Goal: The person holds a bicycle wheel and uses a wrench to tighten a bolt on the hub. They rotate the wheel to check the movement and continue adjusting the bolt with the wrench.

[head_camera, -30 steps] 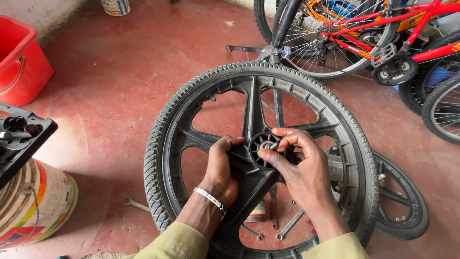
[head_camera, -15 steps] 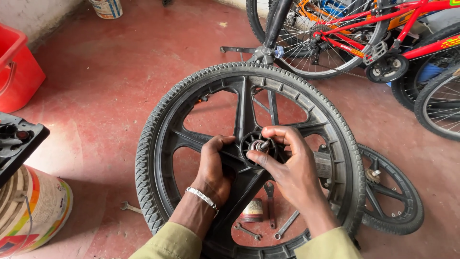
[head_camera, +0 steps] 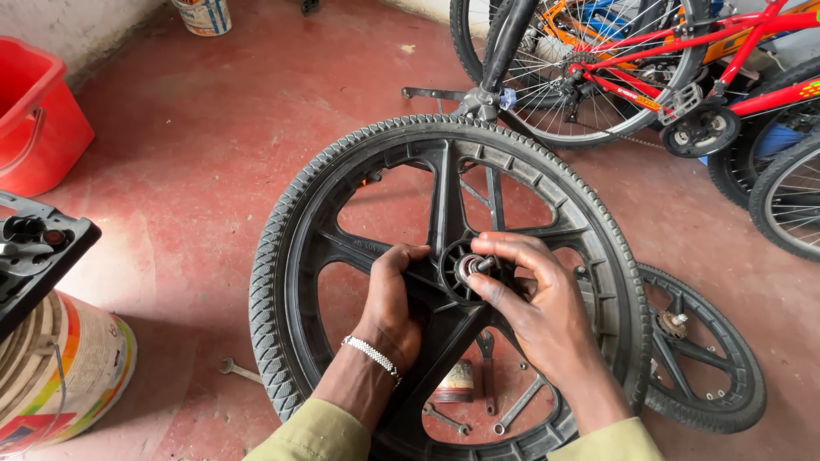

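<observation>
Hub work on a plastic-spoked wheel, seen from my head camera. Since a second ago my view has shifted right and closer; the wheel (head_camera: pixel 444 282) now sits centre, upright on the red floor (head_camera: pixel 213 171). My right hand (head_camera: pixel 534 307) has moved from the hub rim onto the axle (head_camera: pixel 471 266), fingers (head_camera: pixel 504 249) now pinched closed on it. I judge the hub fitting is being turned by hand. My left hand (head_camera: pixel 391 307) stays wrapped closed on a spoke just left of the hub.

Below the hub, through the wheel: spanners (head_camera: pixel 512 405) and a small cylindrical can (head_camera: pixel 454 382) with a faded label. Left of the wheel: a banded paint drum (head_camera: pixel 68 376); farther, a red bin (head_camera: pixel 38 119). Right: a smaller wheel (head_camera: pixel 700 350). Beyond: a red bicycle (head_camera: pixel 649 68).
</observation>
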